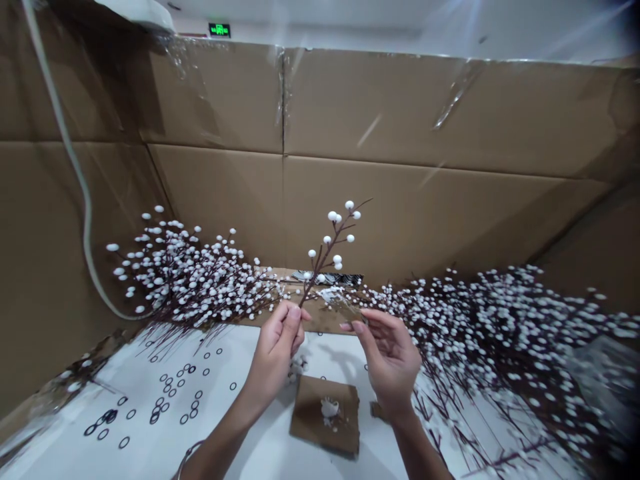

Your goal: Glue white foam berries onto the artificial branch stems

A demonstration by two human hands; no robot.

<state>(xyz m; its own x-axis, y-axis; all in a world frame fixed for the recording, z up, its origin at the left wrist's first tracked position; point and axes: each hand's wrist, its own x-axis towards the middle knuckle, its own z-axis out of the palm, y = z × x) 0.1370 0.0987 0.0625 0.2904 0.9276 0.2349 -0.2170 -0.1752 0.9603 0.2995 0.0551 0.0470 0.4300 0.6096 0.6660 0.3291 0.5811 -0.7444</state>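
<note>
Walls: brown cardboard sheets [425, 200], taped at the seams, standing around the back and sides of the table.
Table: white top [240, 433], bare in the near left part.
Right pile: heap of dark twigs with white berries [500, 327], spread over the right side of the table, just beside the right hand.
Left pile: smaller heap of the same twigs [185, 280], at the back left, tips pointing left.
Cable: white [85, 213], hanging down the left wall.
Left hand: [277, 347] raised above the table's middle, fingers closed on the foot of the sprig.
Right hand: [390, 353] just right of the left hand and apart from it, fingers half curled, thumb and forefinger tips close; cannot tell whether anything is pinched there.
Card: brown square [310, 420] flat on the table below the hands, a white blob [330, 407] on it.
Sprig: [327, 250] held upright, leaning right, white berries along its top.
Rings: small black loops [170, 393] scattered on the table, left of the hands.
</note>
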